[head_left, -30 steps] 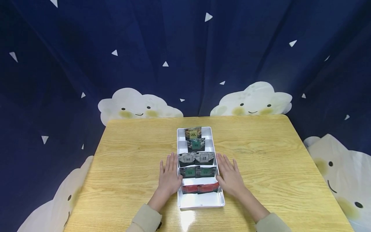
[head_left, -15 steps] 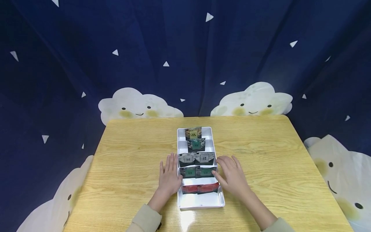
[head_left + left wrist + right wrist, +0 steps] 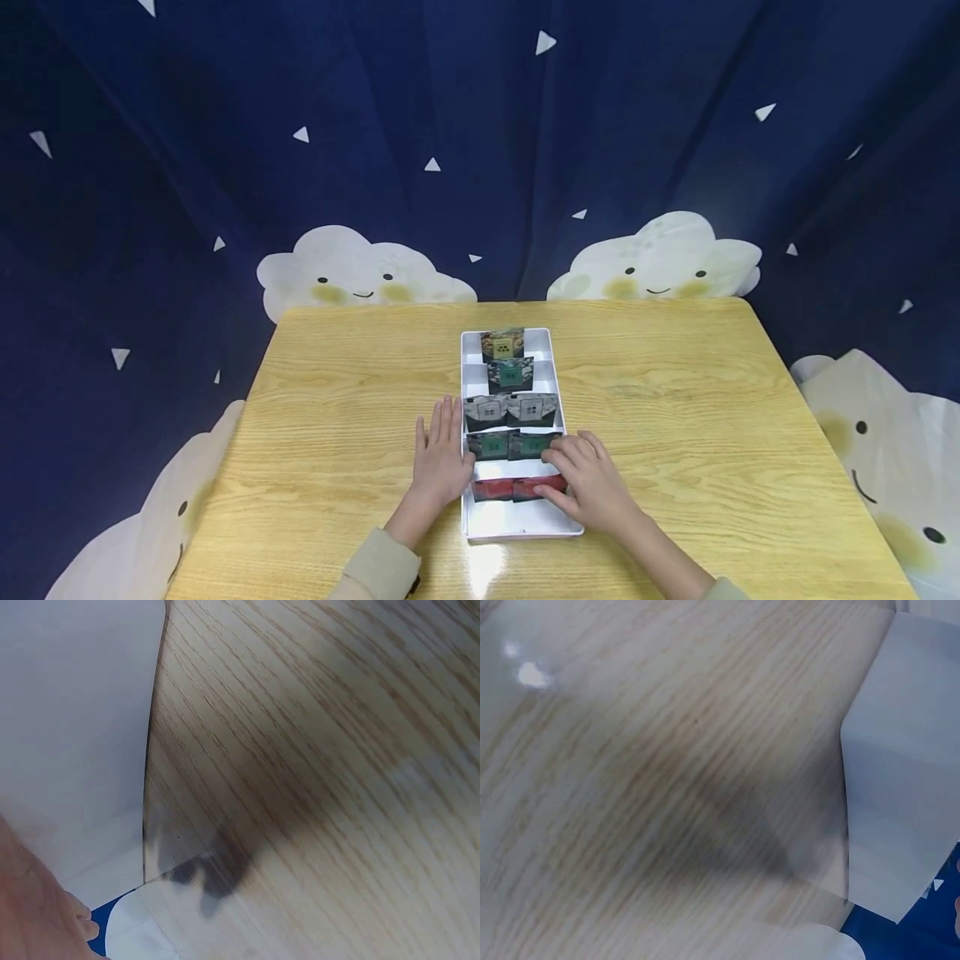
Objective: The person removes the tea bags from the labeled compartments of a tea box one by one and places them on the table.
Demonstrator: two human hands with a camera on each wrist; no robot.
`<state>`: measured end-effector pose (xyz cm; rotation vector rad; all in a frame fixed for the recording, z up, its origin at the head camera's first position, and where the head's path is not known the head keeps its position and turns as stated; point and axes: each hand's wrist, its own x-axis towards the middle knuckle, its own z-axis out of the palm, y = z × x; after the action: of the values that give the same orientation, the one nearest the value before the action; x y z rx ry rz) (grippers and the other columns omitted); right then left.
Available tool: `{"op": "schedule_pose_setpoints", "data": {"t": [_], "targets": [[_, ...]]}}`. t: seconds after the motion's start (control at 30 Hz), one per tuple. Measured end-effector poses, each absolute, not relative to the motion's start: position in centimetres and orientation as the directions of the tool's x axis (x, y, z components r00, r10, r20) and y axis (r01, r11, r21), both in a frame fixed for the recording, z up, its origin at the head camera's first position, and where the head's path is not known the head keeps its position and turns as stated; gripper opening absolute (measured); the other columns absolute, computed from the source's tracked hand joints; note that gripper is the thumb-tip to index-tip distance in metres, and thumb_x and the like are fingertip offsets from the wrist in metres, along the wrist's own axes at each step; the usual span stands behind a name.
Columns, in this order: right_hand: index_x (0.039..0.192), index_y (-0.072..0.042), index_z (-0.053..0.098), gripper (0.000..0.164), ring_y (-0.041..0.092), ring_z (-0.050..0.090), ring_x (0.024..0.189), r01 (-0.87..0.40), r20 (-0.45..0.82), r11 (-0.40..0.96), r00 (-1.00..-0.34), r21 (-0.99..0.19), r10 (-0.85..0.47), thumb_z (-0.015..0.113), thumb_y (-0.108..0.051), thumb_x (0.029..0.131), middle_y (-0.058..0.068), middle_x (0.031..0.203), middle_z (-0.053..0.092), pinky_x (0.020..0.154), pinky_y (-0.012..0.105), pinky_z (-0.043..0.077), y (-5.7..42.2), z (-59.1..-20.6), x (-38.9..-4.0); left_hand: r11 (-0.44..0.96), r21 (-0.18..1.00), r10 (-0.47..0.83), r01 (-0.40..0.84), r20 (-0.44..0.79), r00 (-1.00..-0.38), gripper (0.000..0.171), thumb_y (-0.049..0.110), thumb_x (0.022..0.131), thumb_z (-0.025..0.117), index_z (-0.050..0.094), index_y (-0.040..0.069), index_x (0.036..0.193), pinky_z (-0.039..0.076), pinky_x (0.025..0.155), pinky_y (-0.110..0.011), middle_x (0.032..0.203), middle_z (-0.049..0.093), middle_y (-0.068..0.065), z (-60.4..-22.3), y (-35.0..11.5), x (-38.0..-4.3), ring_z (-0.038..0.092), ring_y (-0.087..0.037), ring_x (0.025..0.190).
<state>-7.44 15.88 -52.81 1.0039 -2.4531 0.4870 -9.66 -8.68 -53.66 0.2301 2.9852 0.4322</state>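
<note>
A white stepped tray (image 3: 498, 522) holds rows of small printed packets. My left hand (image 3: 442, 468) lies along its left wall, fingers straight and thumb at the rim; the left wrist view shows this hand (image 3: 30, 907) against the white side wall (image 3: 75, 712). Over the tray's right rim reaches my right hand (image 3: 596, 487). Its thumb is at the front of the right red packet (image 3: 523, 490), and its bent fingers are above and behind that packet, near the right dark green packet (image 3: 528, 447). A gap shows between thumb and fingers. Beside it stands the left red packet (image 3: 492, 490).
Farther back in the tray stand a left dark green packet (image 3: 489, 447), two grey packets (image 3: 487, 411), a single green packet (image 3: 511, 375) and a brown-yellow one (image 3: 502, 344). The wooden table (image 3: 345, 375) ends at a dark blue curtain (image 3: 360, 125) with clouds.
My right hand has left the tray's right side, moved in over the rim and come nearer to the front red row. My left hand has stayed in place.
</note>
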Motion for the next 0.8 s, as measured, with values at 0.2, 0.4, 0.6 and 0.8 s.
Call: {"op": "schedule_pose_setpoints", "data": {"t": [0.2, 0.4, 0.6, 0.8], "targets": [[0.096, -0.013, 0.060, 0.036, 0.023, 0.052, 0.097, -0.695, 0.470, 0.703, -0.676, -0.151, -0.567, 0.067, -0.040, 0.074, 0.002, 0.098, 0.056, 0.095, 0.047, 0.033, 15.84, -53.23, -7.27, 0.947, 0.291, 0.167, 0.135, -0.087, -0.982, 0.076, 0.029, 0.085, 0.044, 0.007, 0.005, 0.147, 0.002, 0.109, -0.051, 0.153, 0.007, -0.014, -53.74, -8.67, -9.69, 0.007, -0.030, 0.139], [0.096, -0.014, 0.059, 0.032, 0.024, 0.051, 0.097, -0.667, 0.436, 0.730, -0.707, -0.150, -0.557, 0.066, -0.038, 0.076, 0.001, 0.097, 0.056, 0.096, 0.048, 0.033, 15.72, -53.24, -7.23, 0.945, 0.300, 0.166, 0.133, -0.086, -0.982, 0.075, 0.028, 0.085, 0.044, 0.008, 0.005, 0.147, 0.002, 0.109, -0.051, 0.153, 0.008, -0.014, -53.68, -8.65, -9.67, 0.007, -0.030, 0.139], [0.093, -0.014, 0.058, 0.028, 0.021, 0.052, 0.093, -0.670, 0.448, 0.730, -0.699, -0.137, -0.558, 0.062, -0.039, 0.080, 0.000, 0.093, 0.055, 0.096, 0.046, 0.032, 15.67, -53.39, -7.19, 0.944, 0.304, 0.162, 0.128, -0.088, -0.983, 0.075, 0.029, 0.085, 0.044, 0.008, 0.005, 0.147, 0.003, 0.109, -0.051, 0.153, 0.007, -0.014, -53.66, -8.61, -9.68, 0.006, -0.030, 0.140], [0.092, -0.013, 0.058, 0.027, 0.021, 0.051, 0.090, -0.691, 0.478, 0.710, -0.674, -0.137, -0.563, 0.055, -0.039, 0.085, 0.000, 0.090, 0.055, 0.093, 0.047, 0.034, 15.63, -53.48, -7.15, 0.941, 0.316, 0.161, 0.126, -0.088, -0.983, 0.075, 0.028, 0.085, 0.044, 0.008, 0.006, 0.147, 0.001, 0.109, -0.051, 0.153, 0.007, -0.014, -53.63, -8.59, -9.65, 0.006, -0.030, 0.140]]}}
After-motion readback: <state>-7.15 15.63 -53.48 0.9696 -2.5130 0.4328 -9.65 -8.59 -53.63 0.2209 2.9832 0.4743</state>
